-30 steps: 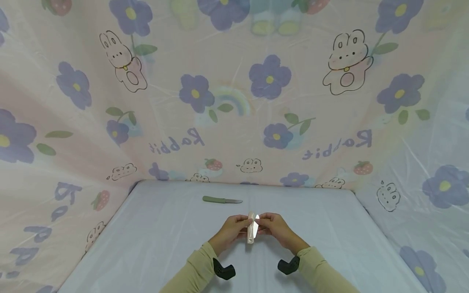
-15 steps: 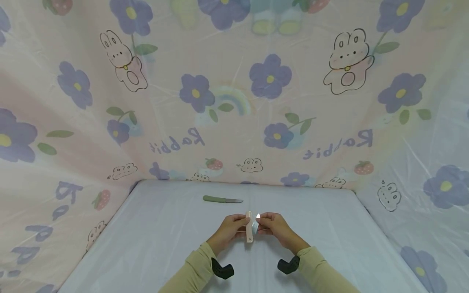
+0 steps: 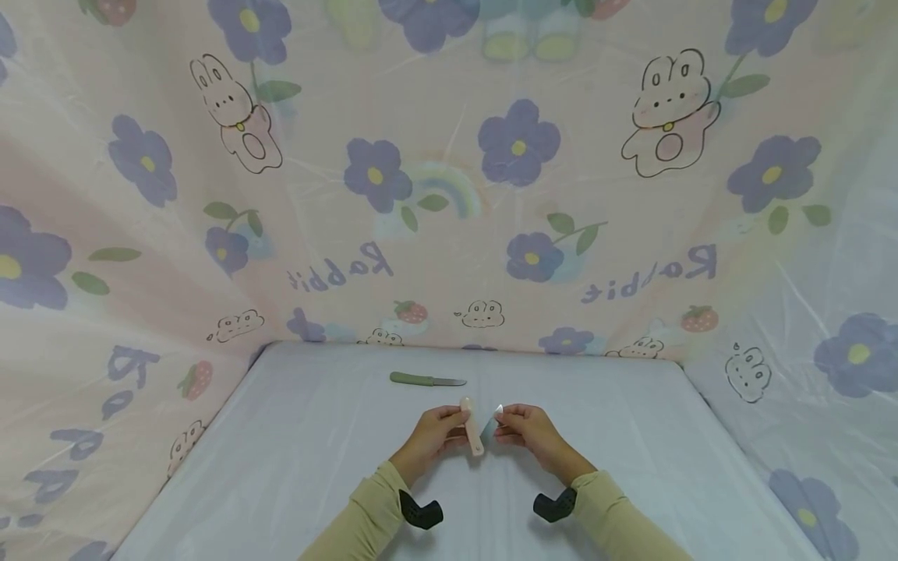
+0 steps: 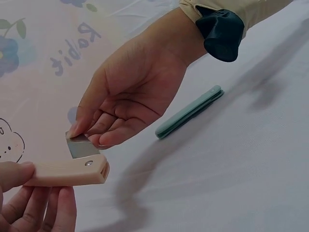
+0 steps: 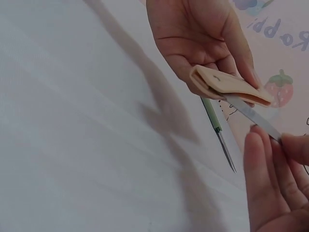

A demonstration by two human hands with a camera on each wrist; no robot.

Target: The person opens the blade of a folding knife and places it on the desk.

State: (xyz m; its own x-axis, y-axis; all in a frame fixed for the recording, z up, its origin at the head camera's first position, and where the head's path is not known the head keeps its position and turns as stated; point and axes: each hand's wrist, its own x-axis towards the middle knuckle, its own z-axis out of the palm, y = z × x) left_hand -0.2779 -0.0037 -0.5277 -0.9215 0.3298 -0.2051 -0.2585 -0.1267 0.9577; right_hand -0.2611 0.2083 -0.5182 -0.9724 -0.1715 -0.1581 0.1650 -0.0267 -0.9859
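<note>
Low in the centre of the head view, a peach-handled folding knife [image 3: 472,427] partly open, left hand [image 3: 426,438] pinching the handle, right hand [image 3: 536,436] pinching the blade [image 3: 489,428], a green-handled knife [image 3: 427,380] lying just above.

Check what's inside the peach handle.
The blade runs into the peach handle near the rivet. The handle's walls cover the blade's root, so that and anything deeper in can't be seen.

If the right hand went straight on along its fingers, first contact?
Likely the pink handle, held opposite by the left hand; the right hand itself pinches the blade. Depth is hard to judge.
</note>
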